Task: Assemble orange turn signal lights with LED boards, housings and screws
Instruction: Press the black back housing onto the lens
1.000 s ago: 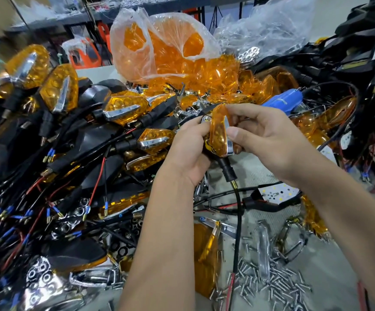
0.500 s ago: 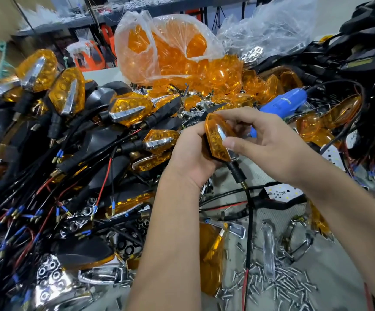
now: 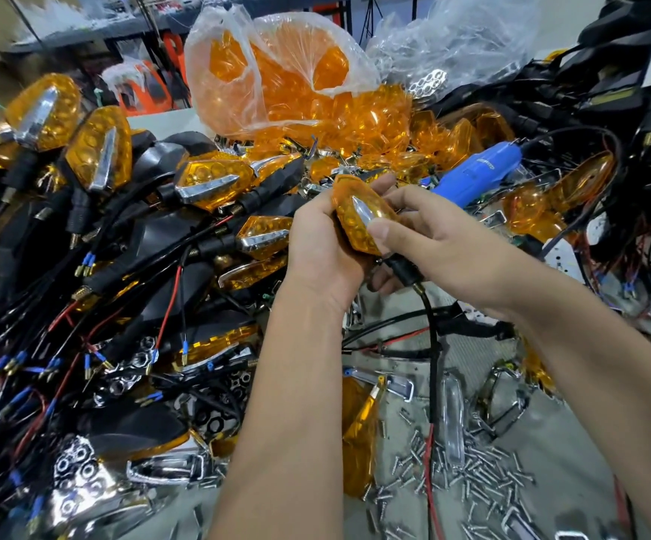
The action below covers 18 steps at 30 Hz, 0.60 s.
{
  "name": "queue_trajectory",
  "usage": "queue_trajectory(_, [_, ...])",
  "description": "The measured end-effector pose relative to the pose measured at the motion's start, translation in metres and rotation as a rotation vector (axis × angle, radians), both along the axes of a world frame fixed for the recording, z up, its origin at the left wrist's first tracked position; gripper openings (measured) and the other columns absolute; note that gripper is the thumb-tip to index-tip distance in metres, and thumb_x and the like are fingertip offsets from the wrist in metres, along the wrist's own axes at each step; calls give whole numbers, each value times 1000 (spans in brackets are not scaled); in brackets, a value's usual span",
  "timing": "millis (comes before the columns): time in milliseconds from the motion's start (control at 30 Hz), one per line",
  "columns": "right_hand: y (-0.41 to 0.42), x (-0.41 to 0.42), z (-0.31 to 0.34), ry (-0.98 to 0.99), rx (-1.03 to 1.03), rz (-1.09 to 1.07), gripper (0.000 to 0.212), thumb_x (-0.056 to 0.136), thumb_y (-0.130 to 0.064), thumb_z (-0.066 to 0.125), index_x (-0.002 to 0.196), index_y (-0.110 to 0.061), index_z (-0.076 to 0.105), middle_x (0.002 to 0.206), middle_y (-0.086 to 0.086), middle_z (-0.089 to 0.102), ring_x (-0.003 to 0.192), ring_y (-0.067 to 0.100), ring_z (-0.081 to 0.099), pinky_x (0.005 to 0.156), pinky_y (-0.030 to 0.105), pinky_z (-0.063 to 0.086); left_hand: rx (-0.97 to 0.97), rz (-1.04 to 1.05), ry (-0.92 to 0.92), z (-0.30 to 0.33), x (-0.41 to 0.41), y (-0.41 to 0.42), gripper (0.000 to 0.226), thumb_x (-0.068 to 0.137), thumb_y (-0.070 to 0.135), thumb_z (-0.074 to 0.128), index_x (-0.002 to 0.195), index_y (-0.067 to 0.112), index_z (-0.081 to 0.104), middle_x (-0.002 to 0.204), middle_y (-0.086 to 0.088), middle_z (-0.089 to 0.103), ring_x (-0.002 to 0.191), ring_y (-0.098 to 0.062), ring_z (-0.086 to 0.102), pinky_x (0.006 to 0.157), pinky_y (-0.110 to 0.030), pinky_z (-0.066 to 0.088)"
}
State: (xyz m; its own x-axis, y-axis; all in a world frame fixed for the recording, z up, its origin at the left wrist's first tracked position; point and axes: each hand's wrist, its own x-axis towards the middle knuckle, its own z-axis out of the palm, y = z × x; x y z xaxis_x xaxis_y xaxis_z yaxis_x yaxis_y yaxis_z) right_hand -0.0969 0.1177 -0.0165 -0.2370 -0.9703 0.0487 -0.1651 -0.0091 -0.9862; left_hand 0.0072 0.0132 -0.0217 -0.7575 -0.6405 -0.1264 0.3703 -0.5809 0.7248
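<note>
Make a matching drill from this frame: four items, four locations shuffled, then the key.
Items:
1. turn signal
2. blue screwdriver
3. loose screws
4. bag of orange lenses

Places:
A. scattered on the table, near right
B. held between left hand and right hand
C. at the back, centre
D. lying just beyond the right hand

Pairs: 1-B, 2-D, 3-A, 4-C

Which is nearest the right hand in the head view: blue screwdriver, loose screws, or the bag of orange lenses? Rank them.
From the right hand:
1. Blue screwdriver, just behind the hand, up and to the right.
2. Loose screws, on the table below the forearm, toward the camera.
3. Bag of orange lenses, at the back, up and to the left.
</note>
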Motion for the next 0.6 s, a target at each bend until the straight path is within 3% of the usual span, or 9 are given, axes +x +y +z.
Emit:
queue_trajectory(167, [2, -3, 1, -57, -25, 14, 46, 87, -34, 69, 119, -5, 54, 88, 9, 68, 74, 30, 71, 73, 51, 65, -20, 22, 23, 1, 2, 2, 56, 103, 27, 39, 69, 8, 80, 99, -17, 77, 82, -31, 76, 86, -46, 59])
queue_trajectory(367, [0, -2, 1, -95, -35, -12, 36, 93, -32, 63, 116, -5, 55, 110, 34, 63, 75, 29, 69, 67, 38, 62, -100, -19, 5, 0, 5, 1, 69, 107, 32, 31, 65, 12, 81, 91, -12, 79, 87, -26, 77, 89, -42, 59])
queue_trajectory(433, [-1, -2, 0, -97, -41, -19, 29, 98, -28, 61, 114, -5, 55, 105, 30, 64, 74, 27, 69, 67, 37, 62, -100, -40, 23, 0, 5, 0, 77, 108, 48, 28, 74, 8, 83, 95, -15, 78, 92, -31, 77, 94, -47, 57])
queue_trajectory(500, [-1, -2, -1, -119, -58, -34, 37, 93, -32, 62, 115, -4, 54, 100, 23, 65, 71, 27, 68, 66, 38, 61, -90, -64, 38, 1, 6, -1, 94, 102, 71, 24, 91, -1, 82, 104, -21, 76, 99, -38, 74, 101, -54, 53])
queue_trajectory(600, [-2, -1, -4, -144, -78, -60, 48, 92, -34, 61, 124, 0, 52, 104, 26, 65, 75, 30, 65, 72, 50, 58, -113, -8, -22, 4, 3, 2, 100, 98, 78, 27, 118, -10, 69, 112, -25, 71, 103, -39, 72, 93, -52, 58])
